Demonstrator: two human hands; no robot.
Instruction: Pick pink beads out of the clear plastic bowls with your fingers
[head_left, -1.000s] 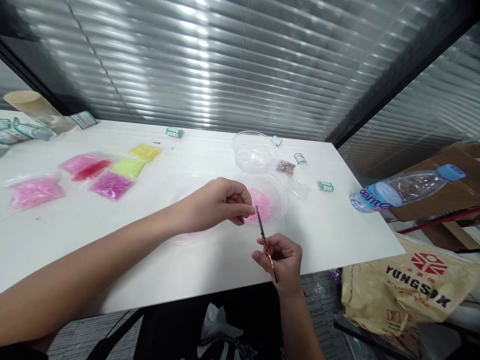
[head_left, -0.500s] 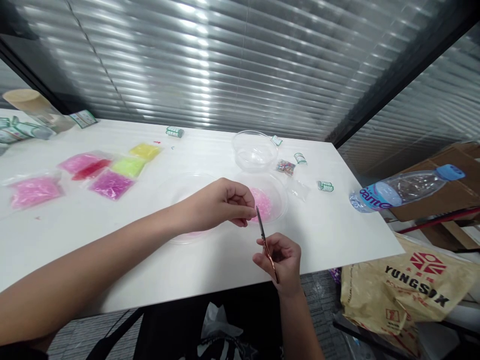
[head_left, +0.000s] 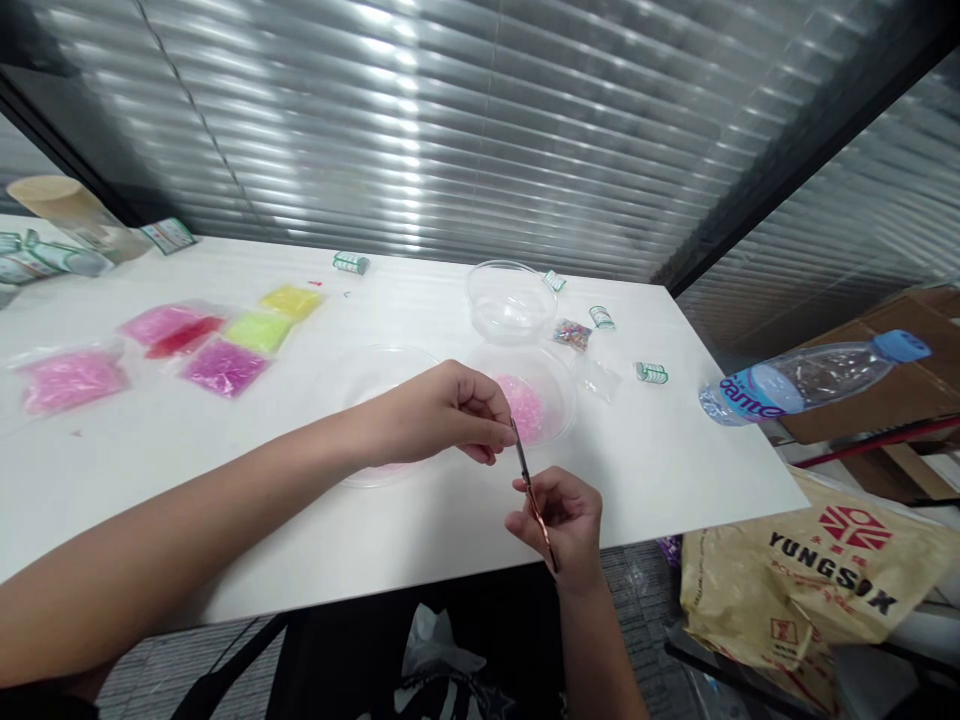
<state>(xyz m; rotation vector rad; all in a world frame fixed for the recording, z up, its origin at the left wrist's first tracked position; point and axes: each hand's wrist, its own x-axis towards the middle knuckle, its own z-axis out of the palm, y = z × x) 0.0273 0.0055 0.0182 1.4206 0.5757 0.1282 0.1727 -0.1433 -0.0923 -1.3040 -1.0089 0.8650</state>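
Observation:
My right hand [head_left: 562, 520] grips a slim copper-coloured tweezers-like tool [head_left: 529, 490], its dark tip pointing up and away. My left hand [head_left: 442, 412] is pinched closed right at that tip; what it pinches is too small to make out. Just behind the hands sits a clear shallow dish [head_left: 559, 392] holding pink beads [head_left: 522, 404]. A second clear dish [head_left: 360, 372] lies under my left wrist. An empty clear bowl [head_left: 508, 300] stands farther back on the white table [head_left: 187, 470].
Bags of pink, red, green and yellow beads [head_left: 222, 366] lie at the left. Small green-striped spools [head_left: 651, 373] and a packet of mixed beads [head_left: 571, 333] are scattered at the back right. A water bottle [head_left: 814, 376] lies beyond the right edge, above a yellow bag [head_left: 817, 590].
My left hand's pinch has drawn slightly down and closer to the tool's tip, and the tip has tilted a little toward it. Nothing else moved.

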